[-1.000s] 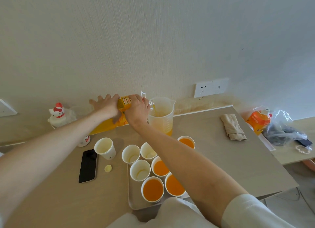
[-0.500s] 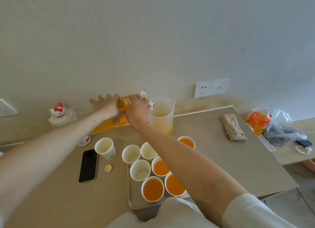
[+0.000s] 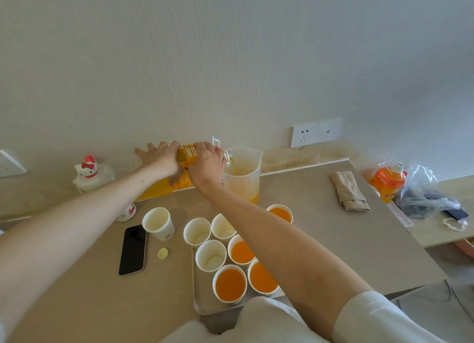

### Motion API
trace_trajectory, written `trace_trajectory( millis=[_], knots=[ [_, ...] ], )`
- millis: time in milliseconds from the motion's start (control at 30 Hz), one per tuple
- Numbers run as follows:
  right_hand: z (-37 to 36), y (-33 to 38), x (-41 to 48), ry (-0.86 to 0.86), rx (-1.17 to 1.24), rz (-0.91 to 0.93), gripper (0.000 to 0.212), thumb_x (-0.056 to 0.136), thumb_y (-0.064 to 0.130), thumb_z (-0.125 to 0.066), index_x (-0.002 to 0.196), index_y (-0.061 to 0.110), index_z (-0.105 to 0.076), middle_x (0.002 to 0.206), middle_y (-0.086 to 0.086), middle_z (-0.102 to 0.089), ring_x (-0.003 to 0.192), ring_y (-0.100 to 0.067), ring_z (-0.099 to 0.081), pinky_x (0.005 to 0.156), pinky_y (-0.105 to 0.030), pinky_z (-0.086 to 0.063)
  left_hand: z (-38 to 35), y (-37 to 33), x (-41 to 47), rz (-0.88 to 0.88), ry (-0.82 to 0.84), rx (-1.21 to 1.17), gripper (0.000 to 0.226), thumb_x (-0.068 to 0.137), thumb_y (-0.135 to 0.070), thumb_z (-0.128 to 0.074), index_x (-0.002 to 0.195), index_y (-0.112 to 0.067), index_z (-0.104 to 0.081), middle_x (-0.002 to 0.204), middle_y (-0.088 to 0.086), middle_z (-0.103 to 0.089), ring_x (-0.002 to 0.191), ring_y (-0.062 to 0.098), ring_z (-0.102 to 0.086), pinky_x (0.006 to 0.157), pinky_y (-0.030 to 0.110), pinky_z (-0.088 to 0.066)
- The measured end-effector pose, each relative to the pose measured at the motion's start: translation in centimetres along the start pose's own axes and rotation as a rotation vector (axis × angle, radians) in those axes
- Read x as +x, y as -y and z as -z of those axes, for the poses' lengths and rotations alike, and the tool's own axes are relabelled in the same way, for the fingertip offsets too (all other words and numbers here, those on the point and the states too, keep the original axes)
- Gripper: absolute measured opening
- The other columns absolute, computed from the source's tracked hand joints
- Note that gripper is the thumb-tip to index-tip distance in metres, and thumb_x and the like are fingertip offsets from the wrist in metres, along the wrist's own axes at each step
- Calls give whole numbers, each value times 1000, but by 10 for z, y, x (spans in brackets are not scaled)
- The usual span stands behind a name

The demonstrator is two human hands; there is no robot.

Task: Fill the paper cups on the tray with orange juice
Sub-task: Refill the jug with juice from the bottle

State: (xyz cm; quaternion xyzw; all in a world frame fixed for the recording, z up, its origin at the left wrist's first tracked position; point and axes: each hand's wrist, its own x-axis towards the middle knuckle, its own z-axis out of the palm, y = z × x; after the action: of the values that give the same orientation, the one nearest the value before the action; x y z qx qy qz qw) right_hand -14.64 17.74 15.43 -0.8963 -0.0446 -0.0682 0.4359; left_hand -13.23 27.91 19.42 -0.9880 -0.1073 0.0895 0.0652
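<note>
Juice bottle (image 3: 188, 154): orange-yellow, orange label with pale panels. Measuring jug (image 3: 242, 173): translucent, orange liquid at base. Paper cups (image 3: 159, 223): white; four hold vivid orange juice (image 3: 230, 283). Tray (image 3: 198, 301): grey-beige. Phone (image 3: 133, 249): black. Loose cap (image 3: 163, 253): pale yellow. Cat figure (image 3: 88, 172): white, red bow. Folded cloth (image 3: 348, 190): khaki. Second bottle (image 3: 388, 180): orange, white cap. Table (image 3: 307, 214): light beige. Wall (image 3: 230, 60): off-white, fine vertical ribbing. Socket (image 3: 306, 136): white.

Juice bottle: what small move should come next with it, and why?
Probably tip the juice bottle a little further into the jug. The left hand and right hand grip it, mouth at the jug's rim; the jug shows juice only near its bottom, and three empty cups wait on the tray.
</note>
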Motion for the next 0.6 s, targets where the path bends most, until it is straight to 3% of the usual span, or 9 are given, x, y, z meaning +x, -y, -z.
trace_trajectory(
  millis=[600],
  knots=[
    [0, -5, 2, -37, -15, 34, 49, 83, 6, -50, 131, 13, -55, 139, -5, -51, 136, -35, -29, 113, -41, -18, -5, 1, 3, -15, -13, -23, 95, 57, -18, -82, 138, -27, -33, 135, 9, -41, 129, 38, -31, 104, 55, -25]
  ],
)
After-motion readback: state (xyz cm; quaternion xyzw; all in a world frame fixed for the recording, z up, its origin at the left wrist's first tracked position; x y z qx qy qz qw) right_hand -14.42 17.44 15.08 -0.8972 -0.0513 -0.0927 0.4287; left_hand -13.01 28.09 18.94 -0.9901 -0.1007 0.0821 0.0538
